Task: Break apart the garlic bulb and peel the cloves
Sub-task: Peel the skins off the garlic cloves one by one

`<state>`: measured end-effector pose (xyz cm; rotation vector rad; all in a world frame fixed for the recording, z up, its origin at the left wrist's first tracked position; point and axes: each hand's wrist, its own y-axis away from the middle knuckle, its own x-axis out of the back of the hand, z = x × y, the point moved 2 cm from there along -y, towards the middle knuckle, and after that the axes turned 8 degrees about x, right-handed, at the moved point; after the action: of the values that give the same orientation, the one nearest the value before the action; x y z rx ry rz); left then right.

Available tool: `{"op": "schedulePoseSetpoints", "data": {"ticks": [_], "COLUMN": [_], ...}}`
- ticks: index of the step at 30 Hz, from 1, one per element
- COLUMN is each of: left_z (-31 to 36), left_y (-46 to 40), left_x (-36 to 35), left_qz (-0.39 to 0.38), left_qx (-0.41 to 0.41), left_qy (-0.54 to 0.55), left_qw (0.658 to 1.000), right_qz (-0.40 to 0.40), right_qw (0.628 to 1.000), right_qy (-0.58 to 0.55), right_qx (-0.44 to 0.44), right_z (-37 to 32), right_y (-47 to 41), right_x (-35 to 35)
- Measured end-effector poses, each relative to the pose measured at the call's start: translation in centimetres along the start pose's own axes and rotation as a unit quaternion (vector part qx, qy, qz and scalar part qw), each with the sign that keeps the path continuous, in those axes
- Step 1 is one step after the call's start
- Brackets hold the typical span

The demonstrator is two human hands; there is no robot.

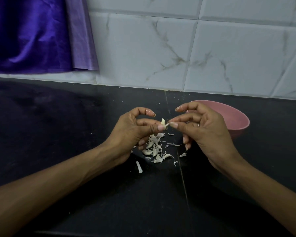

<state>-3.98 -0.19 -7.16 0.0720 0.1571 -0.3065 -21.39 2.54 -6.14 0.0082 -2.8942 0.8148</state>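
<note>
A small pale garlic clove [163, 121] is held above the black counter [75, 134], between both hands. My left hand [132, 132] pinches the clove between thumb and fingers. My right hand [203, 130] pinches its skin at the right end with thumb and a fingertip. Below the hands lies a heap of white garlic skins and cloves [154, 147]. A pink bowl [241, 120] stands behind my right hand; its inside is mostly hidden.
Loose bits of skin [139, 167] lie scattered on the counter. A white marbled tile wall [195, 48] rises behind the counter. Purple cloth [32, 35] hangs at the upper left.
</note>
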Motion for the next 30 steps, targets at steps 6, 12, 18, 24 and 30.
{"op": "schedulePoseSetpoints", "data": {"ticks": [6, 12, 18, 24, 30], "left_z": [0.07, 0.11, -0.13, -0.14, -0.10], "left_y": [0.08, 0.10, 0.02, -0.26, -0.24], "left_x": [-0.02, 0.03, 0.04, 0.18, 0.27], "left_qz": [0.002, 0.000, -0.005, 0.000, -0.013], "left_qx": [0.001, -0.008, -0.009, -0.002, 0.013], "left_qy": [-0.010, -0.015, -0.024, -0.006, 0.009], "left_qw": [1.000, 1.000, 1.000, 1.000, 1.000], "right_qz": [-0.018, -0.030, -0.031, -0.035, -0.015], "right_qw": [0.999, 0.998, 0.996, 0.996, 0.995], "right_qy": [0.013, 0.029, 0.060, 0.057, 0.063], "right_qx": [0.025, 0.038, 0.058, 0.065, 0.070], "right_z": [-0.20, -0.24, -0.17, -0.22, -0.16], "right_y": [0.05, 0.30, 0.25, 0.24, 0.25], "right_x": [-0.12, -0.27, -0.35, -0.30, -0.07]}}
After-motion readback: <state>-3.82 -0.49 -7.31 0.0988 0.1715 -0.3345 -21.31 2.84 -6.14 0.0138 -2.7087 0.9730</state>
